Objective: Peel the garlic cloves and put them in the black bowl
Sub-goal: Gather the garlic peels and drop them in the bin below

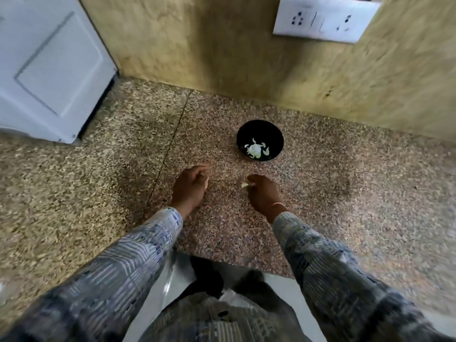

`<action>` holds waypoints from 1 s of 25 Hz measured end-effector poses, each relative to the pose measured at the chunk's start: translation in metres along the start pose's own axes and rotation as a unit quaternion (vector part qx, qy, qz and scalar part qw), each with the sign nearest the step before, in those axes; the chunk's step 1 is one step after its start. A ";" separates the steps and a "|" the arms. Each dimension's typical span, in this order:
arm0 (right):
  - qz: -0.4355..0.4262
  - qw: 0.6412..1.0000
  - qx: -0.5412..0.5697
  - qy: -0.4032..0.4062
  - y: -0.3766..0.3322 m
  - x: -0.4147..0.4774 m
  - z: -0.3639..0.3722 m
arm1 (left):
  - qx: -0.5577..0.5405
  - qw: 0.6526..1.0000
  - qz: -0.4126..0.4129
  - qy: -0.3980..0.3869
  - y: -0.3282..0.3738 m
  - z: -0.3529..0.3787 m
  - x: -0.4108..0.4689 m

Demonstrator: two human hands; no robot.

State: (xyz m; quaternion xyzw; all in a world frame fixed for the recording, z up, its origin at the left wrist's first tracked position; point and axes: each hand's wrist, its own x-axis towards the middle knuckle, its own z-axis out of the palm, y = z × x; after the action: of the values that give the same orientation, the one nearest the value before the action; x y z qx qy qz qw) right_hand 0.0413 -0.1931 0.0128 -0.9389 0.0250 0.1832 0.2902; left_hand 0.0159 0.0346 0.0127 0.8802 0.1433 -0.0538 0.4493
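Note:
A black bowl (259, 129) stands on the speckled stone counter near the back wall, with white garlic pieces (256, 149) lying in its bottom. In front of it, my right hand (263, 193) pinches a pale garlic clove (245, 185) at its fingertips, just above the counter. To its left, my left hand (190, 186) has its fingers curled, and a small pale bit shows at their tips (206, 183); what that bit is I cannot tell. The frame is blurred by motion.
A white appliance (49, 65) stands at the back left on the counter (98, 188). The yellowish wall carries a white socket plate (325, 19) at the upper right. The counter's front edge runs just below my forearms.

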 end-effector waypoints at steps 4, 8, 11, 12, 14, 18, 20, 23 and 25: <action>0.005 1.000 -0.010 0.014 -0.005 0.009 0.024 | 0.054 0.998 -0.029 -0.001 -0.016 0.006 0.013; 0.025 0.998 -0.035 0.036 0.001 0.003 0.030 | 0.080 0.996 -0.047 -0.011 -0.026 0.011 0.021; 0.059 0.996 0.015 0.066 -0.005 0.005 0.017 | 0.108 0.993 -0.055 -0.016 -0.019 0.011 0.026; 0.068 0.992 0.056 0.095 -0.011 0.007 0.009 | 0.116 0.992 -0.054 -0.022 -0.016 0.011 0.027; 0.084 0.975 0.134 0.157 -0.024 0.023 -0.011 | 0.143 0.988 -0.041 -0.044 -0.015 0.013 0.030; 0.135 0.940 0.261 0.176 -0.031 0.053 -0.032 | 0.147 0.985 -0.066 -0.056 -0.015 0.020 0.033; 0.148 0.921 0.324 0.160 -0.034 0.038 -0.033 | 0.114 0.988 -0.069 -0.077 -0.012 0.026 0.031; 0.161 0.912 0.377 0.029 -0.035 0.001 -0.010 | 0.017 0.991 -0.071 -0.110 -0.003 0.034 0.024; 0.180 0.894 0.406 -0.050 -0.033 -0.013 0.009 | -0.026 0.988 -0.081 -0.130 0.006 0.039 0.019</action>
State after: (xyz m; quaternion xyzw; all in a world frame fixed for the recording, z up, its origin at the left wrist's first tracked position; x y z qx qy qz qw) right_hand 0.0316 -0.1613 0.0288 -0.7082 0.2515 0.2527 0.6094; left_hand 0.0371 0.0037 -0.0095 0.8392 0.1559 -0.1999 0.4811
